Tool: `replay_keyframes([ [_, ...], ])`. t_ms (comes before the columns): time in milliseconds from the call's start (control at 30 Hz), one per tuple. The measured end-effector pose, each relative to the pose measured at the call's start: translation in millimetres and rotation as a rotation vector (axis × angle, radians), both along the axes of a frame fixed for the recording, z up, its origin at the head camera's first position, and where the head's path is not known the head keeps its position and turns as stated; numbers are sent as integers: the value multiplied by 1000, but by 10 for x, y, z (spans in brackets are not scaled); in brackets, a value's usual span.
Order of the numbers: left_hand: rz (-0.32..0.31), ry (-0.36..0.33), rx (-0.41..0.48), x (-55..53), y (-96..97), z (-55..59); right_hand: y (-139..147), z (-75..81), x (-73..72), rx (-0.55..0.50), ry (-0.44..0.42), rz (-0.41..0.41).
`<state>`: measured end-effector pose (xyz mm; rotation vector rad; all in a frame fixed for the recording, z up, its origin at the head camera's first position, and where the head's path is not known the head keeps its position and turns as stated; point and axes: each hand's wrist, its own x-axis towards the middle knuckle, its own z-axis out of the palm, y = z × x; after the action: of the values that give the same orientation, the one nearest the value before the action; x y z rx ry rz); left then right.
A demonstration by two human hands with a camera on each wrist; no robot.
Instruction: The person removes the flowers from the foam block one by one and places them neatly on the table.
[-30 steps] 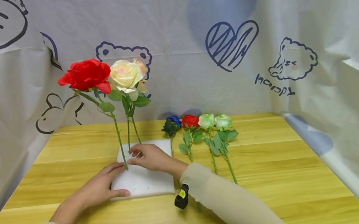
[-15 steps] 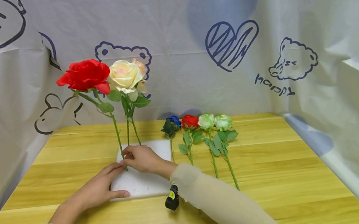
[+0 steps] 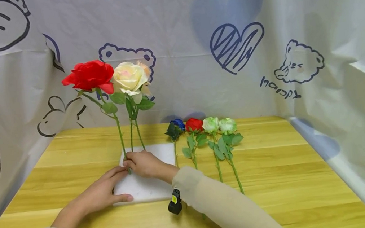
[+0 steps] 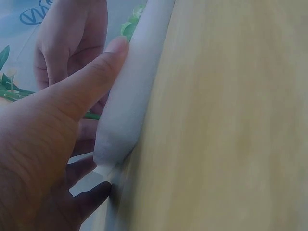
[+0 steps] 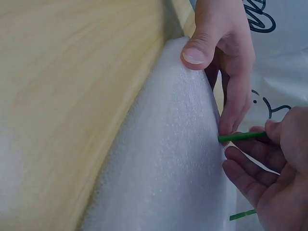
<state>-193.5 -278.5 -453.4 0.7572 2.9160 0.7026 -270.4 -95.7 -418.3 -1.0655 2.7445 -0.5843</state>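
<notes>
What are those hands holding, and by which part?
The right hand pinches the upright red rose by its lower stem; the left hand rests against the white block.

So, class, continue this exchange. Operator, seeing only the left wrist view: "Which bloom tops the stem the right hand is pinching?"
Observer: A large red rose, upright above the right hand.
Operator: What sits beside that bloom?
Observer: A cream rose, just right of it in the head view.
Operator: And is anything blue lying out?
Observer: Yes, a blue rose, leftmost of the four flowers lying on the table, right of the white foam block.
</notes>
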Motion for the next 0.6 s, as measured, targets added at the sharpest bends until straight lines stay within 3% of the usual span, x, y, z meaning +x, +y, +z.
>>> replay_keyframes([
  [600, -1, -13, 1, -15, 4, 9, -17, 54, 57, 13, 58, -8],
])
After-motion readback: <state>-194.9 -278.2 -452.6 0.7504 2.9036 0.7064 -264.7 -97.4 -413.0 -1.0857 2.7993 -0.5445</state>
